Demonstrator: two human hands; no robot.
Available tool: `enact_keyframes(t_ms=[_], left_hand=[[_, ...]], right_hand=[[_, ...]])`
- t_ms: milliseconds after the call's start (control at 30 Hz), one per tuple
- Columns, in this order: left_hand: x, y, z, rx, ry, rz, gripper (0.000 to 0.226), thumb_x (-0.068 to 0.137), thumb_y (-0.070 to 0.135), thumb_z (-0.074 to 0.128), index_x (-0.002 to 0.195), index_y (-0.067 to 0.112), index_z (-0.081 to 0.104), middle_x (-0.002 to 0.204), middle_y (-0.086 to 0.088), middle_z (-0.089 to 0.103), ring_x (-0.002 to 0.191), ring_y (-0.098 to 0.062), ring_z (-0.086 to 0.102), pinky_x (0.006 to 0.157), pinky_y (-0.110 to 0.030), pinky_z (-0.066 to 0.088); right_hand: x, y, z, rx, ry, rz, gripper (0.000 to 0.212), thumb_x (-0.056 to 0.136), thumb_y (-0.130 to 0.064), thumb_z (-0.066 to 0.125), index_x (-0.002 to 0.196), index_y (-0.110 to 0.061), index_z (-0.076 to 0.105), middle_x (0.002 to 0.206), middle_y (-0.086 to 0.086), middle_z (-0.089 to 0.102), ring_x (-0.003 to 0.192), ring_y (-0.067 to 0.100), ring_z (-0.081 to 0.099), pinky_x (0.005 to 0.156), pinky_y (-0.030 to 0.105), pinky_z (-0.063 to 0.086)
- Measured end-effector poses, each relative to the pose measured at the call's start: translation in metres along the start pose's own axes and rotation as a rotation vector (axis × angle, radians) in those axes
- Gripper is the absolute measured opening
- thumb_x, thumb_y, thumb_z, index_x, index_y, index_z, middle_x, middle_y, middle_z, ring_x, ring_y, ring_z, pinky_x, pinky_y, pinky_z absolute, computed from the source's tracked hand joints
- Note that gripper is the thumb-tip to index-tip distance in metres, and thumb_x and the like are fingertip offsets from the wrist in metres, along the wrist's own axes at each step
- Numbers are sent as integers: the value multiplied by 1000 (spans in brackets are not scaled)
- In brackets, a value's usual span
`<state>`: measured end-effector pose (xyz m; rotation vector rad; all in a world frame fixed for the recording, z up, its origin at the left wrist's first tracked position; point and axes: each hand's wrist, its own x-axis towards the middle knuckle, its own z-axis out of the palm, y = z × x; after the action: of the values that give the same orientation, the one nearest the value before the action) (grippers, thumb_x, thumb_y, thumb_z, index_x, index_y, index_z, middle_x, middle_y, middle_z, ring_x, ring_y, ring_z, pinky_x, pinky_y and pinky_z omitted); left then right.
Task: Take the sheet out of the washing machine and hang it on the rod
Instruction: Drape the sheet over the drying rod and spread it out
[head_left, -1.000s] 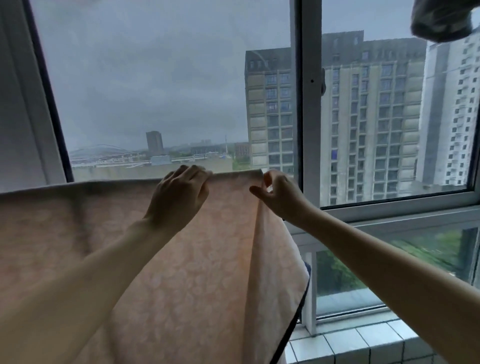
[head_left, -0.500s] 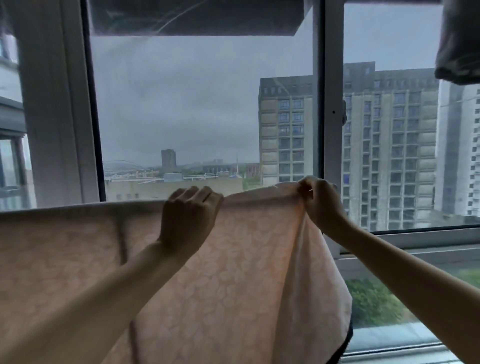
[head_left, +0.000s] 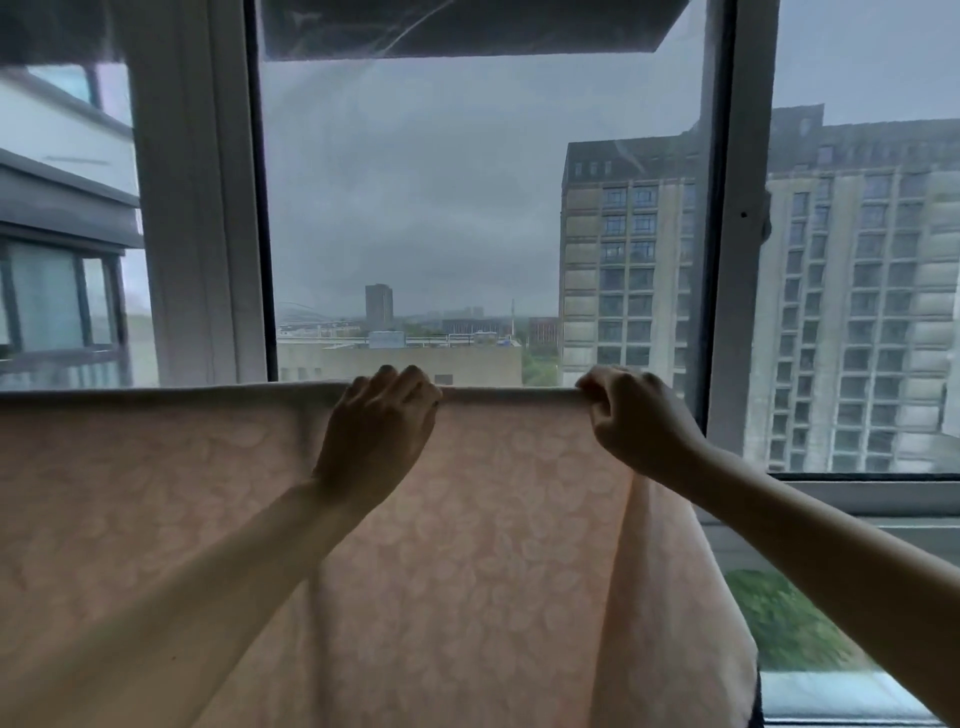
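Note:
A pale pink sheet with a faint leaf pattern hangs folded over a horizontal line in front of the window; the rod itself is hidden under its top fold. My left hand curls its fingers over the top fold near the middle. My right hand pinches the fold at the sheet's right end, where the cloth drops in a loose vertical fold with a dark edge low down.
A white window frame rises right behind my right hand, and another upright stands at the left. A sill runs below the glass at the right. Tall buildings show outside.
My right hand has drawn the sheet's end further right along the top line, and the fold now lies straighter and level. My view has tilted upward.

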<state>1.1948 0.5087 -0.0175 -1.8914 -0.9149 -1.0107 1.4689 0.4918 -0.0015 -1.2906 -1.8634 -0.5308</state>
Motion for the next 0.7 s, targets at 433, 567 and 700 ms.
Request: enact_keyframes(t_ms=[433, 567, 700], left_hand=[[-56, -160, -62, -276, -220, -255, 23, 92, 18, 59, 111, 11, 69, 102, -3, 70, 90, -13, 64, 81, -16, 43], [-59, -199, -72, -338, -268, -295, 18, 86, 15, 68, 103, 12, 73, 97, 0, 72, 83, -4, 62, 73, -3, 37], [-61, -223, -76, -398, -233, -301, 11, 80, 16, 74, 91, 13, 76, 85, 2, 73, 77, -1, 64, 73, -1, 39]], right_hand=[[31, -125, 52, 31, -82, -163, 41, 95, -35, 49, 133, -21, 41, 117, 8, 64, 91, 22, 66, 78, 43, 56], [47, -171, 74, 63, -60, -208, 39, 95, -39, 48, 130, -21, 46, 126, 5, 60, 98, 16, 65, 78, 39, 57], [63, -203, 94, 100, -33, -206, 26, 94, -33, 53, 113, -18, 59, 112, 3, 60, 90, 17, 65, 76, 39, 57]])
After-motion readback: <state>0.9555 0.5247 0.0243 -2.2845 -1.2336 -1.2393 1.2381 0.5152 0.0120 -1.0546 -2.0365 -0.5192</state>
